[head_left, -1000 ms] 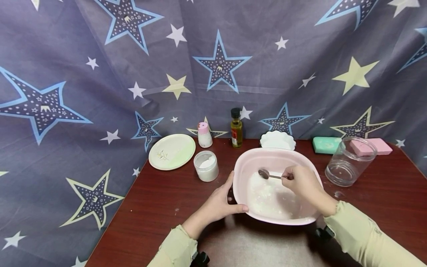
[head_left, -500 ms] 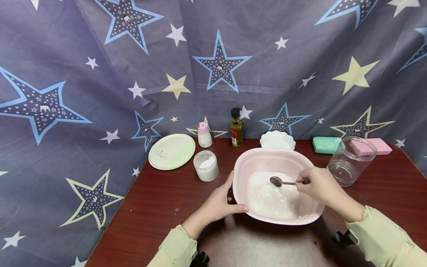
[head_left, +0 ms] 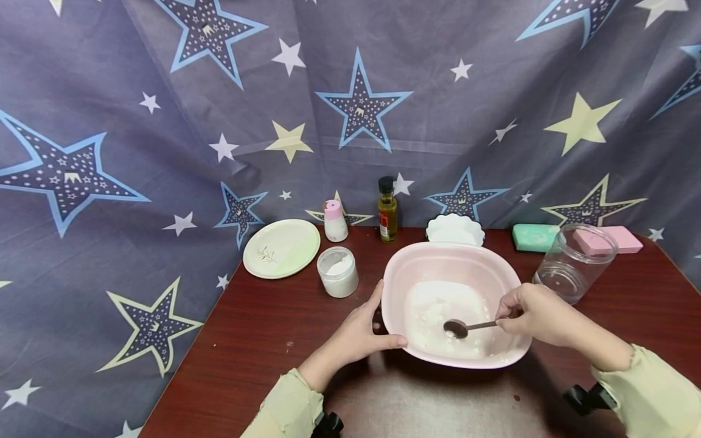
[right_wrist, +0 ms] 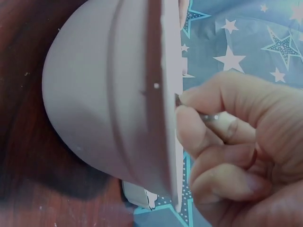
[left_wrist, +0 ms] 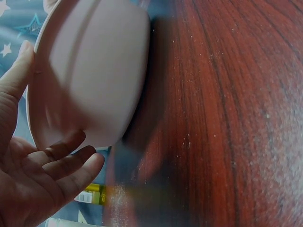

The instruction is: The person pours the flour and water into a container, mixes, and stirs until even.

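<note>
Star-printed backdrop (head_left: 328, 55) behind a dark red wooden counter (head_left: 263, 340).

Head view: pink basin (head_left: 438, 261) on the counter, right of centre, with a white, lumpy layer (head_left: 432, 298) in it; wet or powdery, hard to tell. Left hand (head_left: 358, 331) set against its left side and near-left corner, probably to brace it against the push of the spoon. Right hand (head_left: 533, 313) at the right rim, its grip pinching a spoon (head_left: 456, 329) by the handle; spoon's head low at the white layer. Farther back: plate (head_left: 252, 261), pink-topped shaker (head_left: 336, 228), bottle (head_left: 388, 219), scalloped dish (head_left: 456, 230), green block (head_left: 533, 237), pink block (head_left: 624, 239), presumably set back to spare elbow room. Uncapped powder jar (head_left: 341, 288) left of the basin; clear jar (head_left: 569, 267) just beyond the right hand. Room looks tightest there and at the far rim, beside the dish; bare wood to the left and near. Basin walls bound the spoon's sweep.

Left wrist view: grip spread, fingers extended along the outer wall, thumb by the rim, nothing curled round it. Bare wood runs toward the near side.

Right wrist view: thumb and forefinger pinch the handle right by the rim, likely for fine control; the wall hides the spoon's head
</note>
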{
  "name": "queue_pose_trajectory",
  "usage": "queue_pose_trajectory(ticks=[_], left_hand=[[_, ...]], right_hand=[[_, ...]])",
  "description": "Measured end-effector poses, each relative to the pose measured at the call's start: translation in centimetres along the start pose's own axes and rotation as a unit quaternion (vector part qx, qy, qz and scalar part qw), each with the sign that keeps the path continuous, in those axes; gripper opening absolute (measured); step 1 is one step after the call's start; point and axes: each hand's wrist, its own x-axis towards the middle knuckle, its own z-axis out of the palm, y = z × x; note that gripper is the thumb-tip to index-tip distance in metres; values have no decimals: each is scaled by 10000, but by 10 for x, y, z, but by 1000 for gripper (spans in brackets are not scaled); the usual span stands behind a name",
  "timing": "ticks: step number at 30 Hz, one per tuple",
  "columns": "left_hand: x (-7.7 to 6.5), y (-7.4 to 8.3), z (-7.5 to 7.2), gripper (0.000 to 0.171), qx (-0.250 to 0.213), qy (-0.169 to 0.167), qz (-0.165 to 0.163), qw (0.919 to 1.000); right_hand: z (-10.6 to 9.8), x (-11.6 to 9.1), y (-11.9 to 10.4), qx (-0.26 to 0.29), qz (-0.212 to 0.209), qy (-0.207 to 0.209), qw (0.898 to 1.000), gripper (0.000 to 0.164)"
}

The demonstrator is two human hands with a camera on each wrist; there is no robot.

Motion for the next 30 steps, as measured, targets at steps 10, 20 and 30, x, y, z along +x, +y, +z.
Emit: queue_pose_trajectory(ticks=[10, 20, 30], left_hand=[[-1, 0, -1, 112, -69, 24, 44, 10000], [-1, 2, 0, 112, -139, 10, -51, 9999], [-1, 2, 0, 111, -136, -1, -45, 9999]], right_hand=[[14, 7, -6, 584, -763, -205, 9952, 27], [33, 20, -20, 680, -1028, 36, 9924, 25], [40, 34, -20, 588, -689, 242, 9956, 22]])
